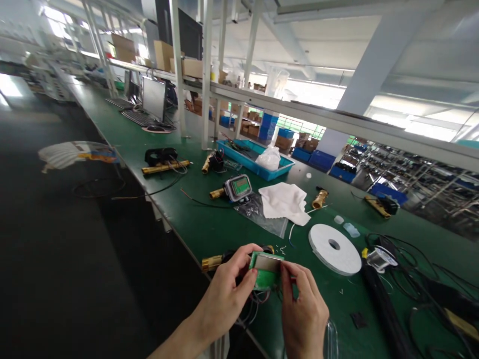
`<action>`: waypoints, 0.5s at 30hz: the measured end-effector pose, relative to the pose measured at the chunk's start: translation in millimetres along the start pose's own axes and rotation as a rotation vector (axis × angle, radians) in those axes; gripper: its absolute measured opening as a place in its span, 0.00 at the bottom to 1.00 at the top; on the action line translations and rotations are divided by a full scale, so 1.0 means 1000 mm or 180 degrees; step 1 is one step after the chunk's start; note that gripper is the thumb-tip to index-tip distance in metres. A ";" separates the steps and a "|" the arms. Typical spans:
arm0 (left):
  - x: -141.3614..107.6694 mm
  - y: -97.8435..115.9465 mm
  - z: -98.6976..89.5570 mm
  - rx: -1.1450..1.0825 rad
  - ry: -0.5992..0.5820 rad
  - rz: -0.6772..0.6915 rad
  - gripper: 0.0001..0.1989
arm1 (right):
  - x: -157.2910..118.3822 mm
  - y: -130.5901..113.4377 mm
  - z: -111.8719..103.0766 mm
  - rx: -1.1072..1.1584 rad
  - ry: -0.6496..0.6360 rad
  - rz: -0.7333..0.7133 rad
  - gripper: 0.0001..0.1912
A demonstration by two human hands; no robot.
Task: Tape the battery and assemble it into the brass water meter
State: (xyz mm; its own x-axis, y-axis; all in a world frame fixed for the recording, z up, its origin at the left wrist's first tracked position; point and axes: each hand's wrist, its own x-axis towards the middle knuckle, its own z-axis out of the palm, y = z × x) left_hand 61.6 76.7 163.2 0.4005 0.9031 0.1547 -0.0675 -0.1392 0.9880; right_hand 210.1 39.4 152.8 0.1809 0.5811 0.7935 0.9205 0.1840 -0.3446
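Note:
A green circuit board (pixel 266 279) with a grey display panel is held up between my two hands, over the near edge of the bench. My left hand (pixel 232 284) pinches its left side between thumb and fingers. On the opposite side, the thumb and fingertips of my right hand (pixel 305 306) close on the right edge. Thin wires (pixel 258 301) hang below the board. Behind my left hand lies a brass pipe fitting (pixel 211 263), partly hidden. Farther back stands a brass meter with a framed display (pixel 238 188), beside a clear plastic bag (pixel 258 212) and a white cloth (pixel 286 201).
To the right are a white reel (pixel 335 249), a solder spool (pixel 381 259) and tangled black cables (pixel 415 259). A blue tray (pixel 267 172) holds a white bag. More brass meters (pixel 164 167) lie along the bench; a monitor (pixel 153 98) stands far left. Shelf posts (pixel 207 75) rise behind.

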 end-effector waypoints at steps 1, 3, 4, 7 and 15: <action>0.000 0.001 0.000 0.0032 0.0020 0.0009 0.20 | -0.001 -0.001 0.000 -0.0003 0.0015 0.0006 0.10; -0.001 0.002 0.000 0.0104 0.0051 0.0020 0.20 | -0.001 -0.003 0.000 -0.0028 0.0032 -0.0054 0.10; -0.001 0.003 0.000 0.0140 0.0044 0.0017 0.20 | -0.001 -0.004 -0.001 -0.0032 0.0024 -0.0123 0.10; -0.001 0.007 -0.001 0.0340 -0.0089 0.0010 0.19 | 0.001 -0.003 -0.005 0.0146 -0.0198 -0.0539 0.11; 0.003 0.016 -0.005 0.0464 -0.0274 0.0125 0.17 | 0.008 0.002 -0.003 0.0510 -0.0611 -0.1199 0.16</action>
State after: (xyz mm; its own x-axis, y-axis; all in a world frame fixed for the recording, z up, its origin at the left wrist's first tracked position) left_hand 56.9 79.2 179.3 0.4773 0.8587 0.1868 0.0462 -0.2368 0.9705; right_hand 214.7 42.1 160.1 -0.2379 0.5837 0.7763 0.8419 0.5224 -0.1348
